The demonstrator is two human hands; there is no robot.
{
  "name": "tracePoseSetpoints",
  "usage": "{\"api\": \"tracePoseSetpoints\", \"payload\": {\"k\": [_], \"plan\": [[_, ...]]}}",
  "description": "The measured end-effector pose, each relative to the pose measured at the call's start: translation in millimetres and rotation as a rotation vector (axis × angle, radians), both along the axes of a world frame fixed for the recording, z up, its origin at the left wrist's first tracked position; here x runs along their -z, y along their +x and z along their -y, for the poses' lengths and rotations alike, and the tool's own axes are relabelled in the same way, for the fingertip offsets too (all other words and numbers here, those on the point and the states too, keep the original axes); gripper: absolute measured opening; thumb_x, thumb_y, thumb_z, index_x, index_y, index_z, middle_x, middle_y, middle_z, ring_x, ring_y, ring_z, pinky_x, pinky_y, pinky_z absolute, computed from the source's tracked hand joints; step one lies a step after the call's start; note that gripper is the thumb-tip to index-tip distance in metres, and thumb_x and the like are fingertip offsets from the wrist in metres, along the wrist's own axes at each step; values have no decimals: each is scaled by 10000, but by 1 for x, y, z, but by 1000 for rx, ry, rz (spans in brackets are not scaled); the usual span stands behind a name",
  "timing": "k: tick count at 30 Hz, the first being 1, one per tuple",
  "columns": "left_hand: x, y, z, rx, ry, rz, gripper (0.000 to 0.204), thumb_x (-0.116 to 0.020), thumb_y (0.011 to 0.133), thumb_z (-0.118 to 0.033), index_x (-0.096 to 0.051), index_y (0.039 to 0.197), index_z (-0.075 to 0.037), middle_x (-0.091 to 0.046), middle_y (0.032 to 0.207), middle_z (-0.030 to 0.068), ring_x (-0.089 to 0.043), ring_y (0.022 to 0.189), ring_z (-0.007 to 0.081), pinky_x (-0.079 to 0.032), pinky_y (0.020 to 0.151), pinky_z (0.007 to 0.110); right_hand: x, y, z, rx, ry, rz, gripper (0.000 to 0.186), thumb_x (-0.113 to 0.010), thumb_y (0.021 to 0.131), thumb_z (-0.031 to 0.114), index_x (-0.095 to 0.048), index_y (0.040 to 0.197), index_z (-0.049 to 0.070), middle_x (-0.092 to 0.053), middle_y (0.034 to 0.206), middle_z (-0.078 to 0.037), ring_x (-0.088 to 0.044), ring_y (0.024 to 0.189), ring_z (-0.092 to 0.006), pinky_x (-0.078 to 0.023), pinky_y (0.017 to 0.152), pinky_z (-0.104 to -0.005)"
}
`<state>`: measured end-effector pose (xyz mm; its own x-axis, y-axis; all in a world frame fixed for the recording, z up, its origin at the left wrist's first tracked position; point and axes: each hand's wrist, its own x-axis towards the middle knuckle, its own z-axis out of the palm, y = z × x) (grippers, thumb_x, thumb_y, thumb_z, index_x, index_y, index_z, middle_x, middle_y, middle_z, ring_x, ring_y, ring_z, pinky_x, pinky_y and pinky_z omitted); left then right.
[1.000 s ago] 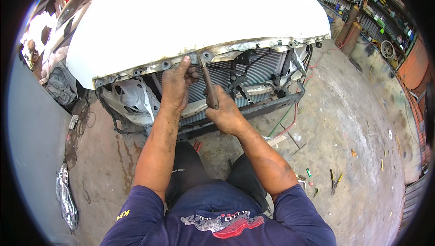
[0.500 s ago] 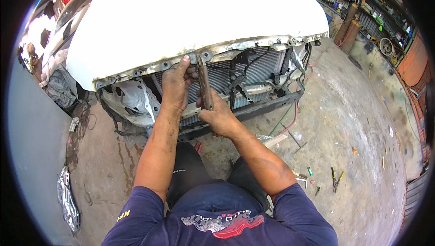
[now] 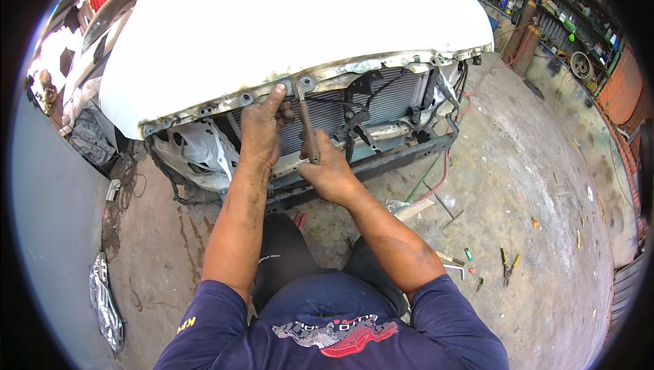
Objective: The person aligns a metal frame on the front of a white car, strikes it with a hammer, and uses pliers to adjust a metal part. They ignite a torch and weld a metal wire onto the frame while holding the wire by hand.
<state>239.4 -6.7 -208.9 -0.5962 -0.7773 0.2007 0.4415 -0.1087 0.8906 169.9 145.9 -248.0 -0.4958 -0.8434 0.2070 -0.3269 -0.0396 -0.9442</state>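
At the front edge of a white car hood [image 3: 300,16], my left hand [image 3: 262,125] grips the bare metal lip [image 3: 225,103], thumb on top and fingers curled below. My right hand [image 3: 330,172] is closed round a long brown, worn hand tool [image 3: 309,132], held nearly upright. The narrow upper end of the tool meets the lip just right of my left thumb, beside a round hole; its exact kind is unclear. Behind and below both hands lies the exposed radiator [image 3: 327,119], with no bumper over it.
A dark lower crossbar [image 3: 402,160] runs across the car's front. On the concrete floor to the right lie yellow-and-black pliers [image 3: 508,268] and a T-shaped rod [image 3: 446,208]. A headlight [image 3: 105,305] rests at left. Gas cylinders [image 3: 526,49] and loaded shelves stand at far right.
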Motion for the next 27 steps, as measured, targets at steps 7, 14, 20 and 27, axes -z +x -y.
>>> {"api": "tracePoseSetpoints", "payload": {"k": [7, 14, 20, 27], "plan": [[0, 1, -1, -5, 16, -28, 318, -774, 982, -294, -720, 1018, 17, -683, 873, 68, -639, 762, 145, -542, 694, 291, -1, -26, -23, 43, 8, 23, 641, -656, 754, 63, -506, 1374, -5, -612, 1172, -122, -590, 1066, -233, -501, 946, -364], [-1, -14, -15, 50, -7, 29, 507, -769, 950, -489, -713, 1062, 2, -672, 889, 76, -641, 801, 175, -546, 766, 341, -6, -29, -25, 27, 32, 7, 635, -663, 754, 62, -515, 1369, 8, -605, 1160, -108, -585, 1008, -211, -503, 904, -354], [-6, -23, -18, 100, -12, 46, 474, -759, 969, -469, -714, 1064, -6, -684, 907, 82, -652, 809, 178, -548, 765, 343, 4, -35, -22, -5, -60, 75, 618, -663, 757, 48, -524, 1358, 3, -593, 1127, -83, -579, 1011, -186, -510, 886, -323], [-4, -22, -12, 149, 9, 3, 359, -751, 999, -361, -711, 1032, -5, -700, 918, 91, -659, 798, 175, -570, 749, 339, -23, -28, -32, 54, 65, -3, 610, -682, 758, 65, -531, 1345, 0, -597, 1107, -96, -581, 1031, -225, -499, 940, -358]]}}
